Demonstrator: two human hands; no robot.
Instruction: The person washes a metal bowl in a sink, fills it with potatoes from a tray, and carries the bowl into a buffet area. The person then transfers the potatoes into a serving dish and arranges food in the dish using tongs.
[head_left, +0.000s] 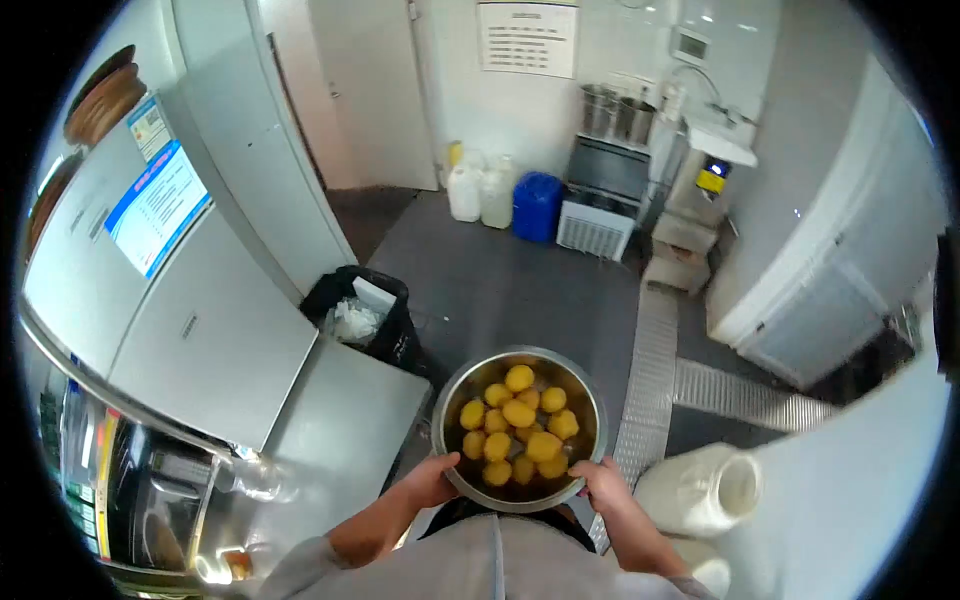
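Observation:
I hold a round stainless steel bowl [447, 385] in front of my body, above the dark floor. Inside it lie several yellow, rounded fruits [517, 413] that look like lemons. My left hand [432, 481] grips the near left rim, with its thumb over the edge. On the near right side, my right hand [604, 486] is closed on the rim in the same way. The fingers under the bowl are mostly hidden.
A black trash bin [400, 325] stands ahead on the left, beside a steel counter [350, 405]. White sacks or containers [690, 490] are close on the right. Jugs [480, 190], a blue container [537, 207] and a sink [720, 140] line the back. A metal grate [648, 400] crosses the floor.

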